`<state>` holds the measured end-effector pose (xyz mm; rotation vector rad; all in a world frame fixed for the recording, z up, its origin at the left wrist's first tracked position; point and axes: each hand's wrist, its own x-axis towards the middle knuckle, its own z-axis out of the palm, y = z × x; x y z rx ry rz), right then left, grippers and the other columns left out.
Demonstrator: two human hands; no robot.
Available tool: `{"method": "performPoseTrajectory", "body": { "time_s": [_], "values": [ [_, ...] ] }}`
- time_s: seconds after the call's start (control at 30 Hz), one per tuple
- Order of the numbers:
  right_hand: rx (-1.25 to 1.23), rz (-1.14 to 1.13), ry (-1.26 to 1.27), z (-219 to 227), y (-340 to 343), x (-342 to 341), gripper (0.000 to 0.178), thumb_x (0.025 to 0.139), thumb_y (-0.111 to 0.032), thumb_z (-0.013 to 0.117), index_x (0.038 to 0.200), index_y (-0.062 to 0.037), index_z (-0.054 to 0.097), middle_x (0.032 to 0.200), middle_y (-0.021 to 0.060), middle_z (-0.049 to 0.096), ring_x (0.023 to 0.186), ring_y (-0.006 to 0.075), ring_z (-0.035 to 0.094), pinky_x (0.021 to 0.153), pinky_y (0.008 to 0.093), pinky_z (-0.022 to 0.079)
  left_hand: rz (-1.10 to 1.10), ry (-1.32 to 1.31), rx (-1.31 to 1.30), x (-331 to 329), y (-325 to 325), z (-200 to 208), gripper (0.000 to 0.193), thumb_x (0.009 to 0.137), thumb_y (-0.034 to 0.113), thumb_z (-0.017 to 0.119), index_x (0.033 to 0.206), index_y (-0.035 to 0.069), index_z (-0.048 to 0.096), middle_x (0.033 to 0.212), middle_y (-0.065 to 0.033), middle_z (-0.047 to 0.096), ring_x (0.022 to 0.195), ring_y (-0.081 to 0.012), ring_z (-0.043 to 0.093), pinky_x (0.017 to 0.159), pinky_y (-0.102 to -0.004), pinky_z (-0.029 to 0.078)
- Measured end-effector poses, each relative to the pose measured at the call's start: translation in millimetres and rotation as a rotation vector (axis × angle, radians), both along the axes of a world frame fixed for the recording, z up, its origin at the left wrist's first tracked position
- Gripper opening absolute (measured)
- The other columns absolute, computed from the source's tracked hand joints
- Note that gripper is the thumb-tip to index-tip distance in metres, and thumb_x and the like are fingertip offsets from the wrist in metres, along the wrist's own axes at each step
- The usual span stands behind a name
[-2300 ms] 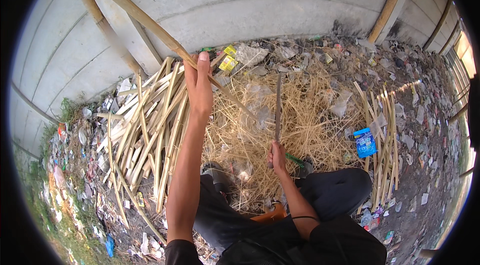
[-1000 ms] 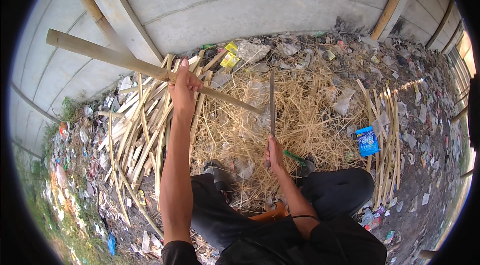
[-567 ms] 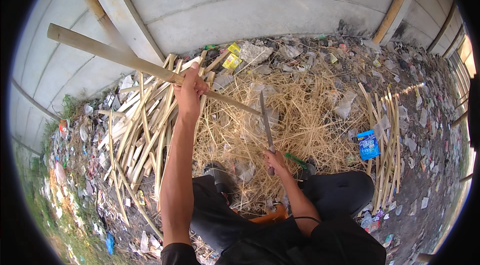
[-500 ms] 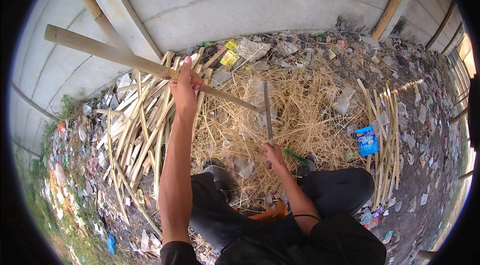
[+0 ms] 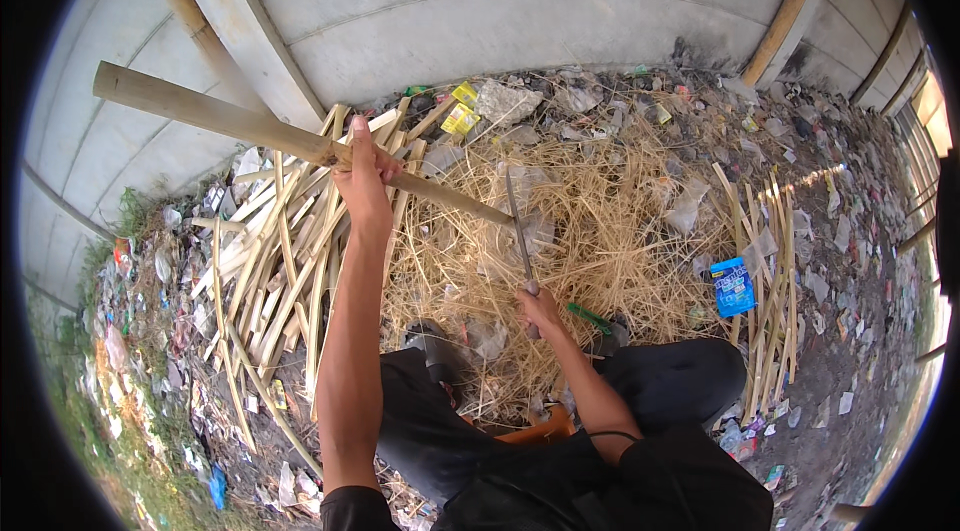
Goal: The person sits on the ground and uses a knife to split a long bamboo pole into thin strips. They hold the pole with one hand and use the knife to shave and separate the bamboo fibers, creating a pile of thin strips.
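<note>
My left hand point(image 5: 366, 171) is closed around a long split bamboo piece point(image 5: 215, 119), thumb lying along it. The bamboo slants from the upper left down toward the middle. In my right hand point(image 5: 540, 311) is the handle of a long-bladed knife point(image 5: 521, 231), its blade pointing up and away from me. The bamboo's near end meets the blade around its middle. Beneath both lies a heap of thin bamboo shavings point(image 5: 600, 221).
A pile of split bamboo strips point(image 5: 285, 261) lies on the left; a smaller bundle point(image 5: 768, 301) is at right, beside a blue packet point(image 5: 733, 287). Litter covers the ground. A grey panel wall point(image 5: 520, 21) stands behind. An orange thing point(image 5: 540, 426) shows between my legs.
The knife blade has tilted and shifted slightly left, its handle moving a little left too. The bamboo's near end has moved slightly left, while its far end has dropped a little.
</note>
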<state>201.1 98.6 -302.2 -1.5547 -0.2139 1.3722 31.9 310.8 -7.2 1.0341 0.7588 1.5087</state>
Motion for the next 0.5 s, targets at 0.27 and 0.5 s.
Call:
{"method": "performPoseTrajectory", "body": {
  "time_s": [0.27,0.5],
  "values": [
    [0.455,-0.198,-0.491,55,28,12,0.028,0.101,-0.018,0.067,0.078,-0.0076,0.054,0.059,-0.0035,0.048,0.046,0.0087,0.043,0.045,0.0312,0.036,0.013,-0.001,0.038,2,-3,0,0.054,0.102,0.045,0.069,0.066,0.015,0.042,0.058,0.0023,0.038,0.053,-0.0111,0.042,0.056,-0.0307,0.039],
    [0.238,-0.106,-0.634,10,10,-1,0.026,0.097,-0.02,0.069,0.08,-0.0066,0.055,0.058,-0.0015,0.048,0.049,0.0105,0.048,0.047,0.0317,0.04,0.058,0.025,0.039,19,-15,8,0.054,0.102,0.044,0.069,0.064,0.015,0.045,0.055,0.001,0.043,0.052,-0.0104,0.043,0.055,-0.0294,0.039]
  ]
}}
